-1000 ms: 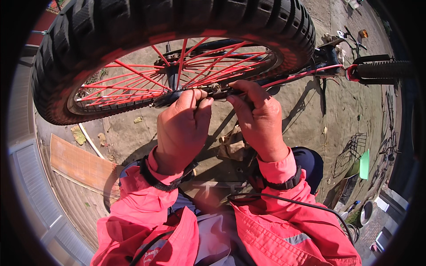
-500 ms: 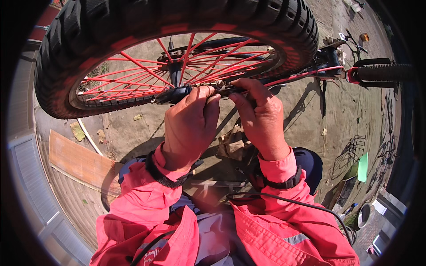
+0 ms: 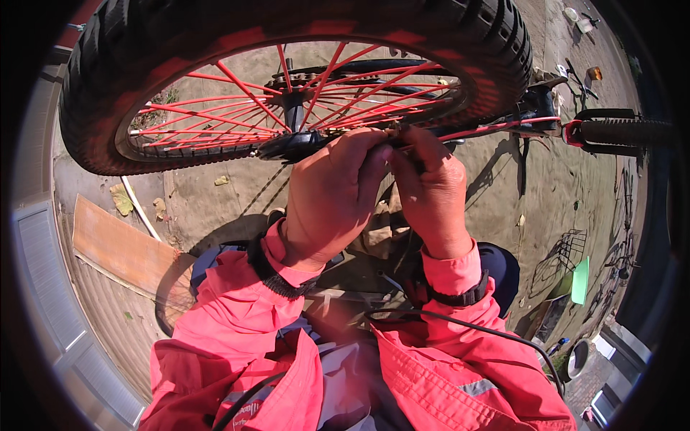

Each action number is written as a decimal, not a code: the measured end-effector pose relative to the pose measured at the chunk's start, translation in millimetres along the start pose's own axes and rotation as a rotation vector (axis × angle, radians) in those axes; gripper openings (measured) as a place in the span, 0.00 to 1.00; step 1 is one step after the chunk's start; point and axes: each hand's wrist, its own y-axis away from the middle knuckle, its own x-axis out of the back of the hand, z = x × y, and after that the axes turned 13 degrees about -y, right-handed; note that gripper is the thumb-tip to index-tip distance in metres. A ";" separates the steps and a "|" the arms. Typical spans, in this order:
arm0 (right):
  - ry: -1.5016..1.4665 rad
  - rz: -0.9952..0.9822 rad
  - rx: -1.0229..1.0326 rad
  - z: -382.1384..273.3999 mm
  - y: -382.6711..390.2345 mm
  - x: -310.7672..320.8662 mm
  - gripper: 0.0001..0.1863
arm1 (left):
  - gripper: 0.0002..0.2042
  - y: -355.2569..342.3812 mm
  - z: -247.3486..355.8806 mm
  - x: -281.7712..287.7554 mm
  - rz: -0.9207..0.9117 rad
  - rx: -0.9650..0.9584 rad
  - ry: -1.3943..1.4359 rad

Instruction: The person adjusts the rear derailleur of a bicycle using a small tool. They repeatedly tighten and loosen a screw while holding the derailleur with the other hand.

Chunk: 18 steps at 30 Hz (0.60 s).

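A bicycle wheel with a thick black tyre (image 3: 108,93), red spokes (image 3: 233,86) and a dark hub (image 3: 293,111) fills the upper part of the view. My left hand (image 3: 334,190) is closed in a pinch beside the hub, just right of a black rounded part (image 3: 287,146). Close against it, my right hand (image 3: 435,197) pinches with thumb and index finger at the same spot along the bicycle's frame. What the fingertips hold is mostly hidden; only a small metallic bit shows between them. A sprocket (image 3: 313,77) sits on the hub's far side.
Toward the right extend a red tube (image 3: 499,126) and another wheel's tyre (image 3: 625,132). An orange-brown board (image 3: 122,244) lies at left. On the right are a wire rack (image 3: 571,244), a green panel (image 3: 580,280) and a bucket (image 3: 578,358). A black cable (image 3: 481,327) crosses my right sleeve.
Both hands have shifted slightly right, the left one more, so they now sit closer together. The small metal part seen between them before is now largely covered. The wheel appears a little higher.
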 end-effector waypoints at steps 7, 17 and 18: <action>-0.104 0.024 -0.017 2.3 4.0 -2.1 0.15 | 0.05 5.3 -4.3 24.4 0.005 0.204 0.075; -0.133 0.051 0.014 5.2 5.3 -4.6 0.14 | 0.08 30.9 5.4 45.8 -0.858 0.201 0.318; -0.137 0.054 0.013 4.8 6.0 -4.1 0.13 | 0.09 34.9 6.9 43.3 -0.881 0.201 0.356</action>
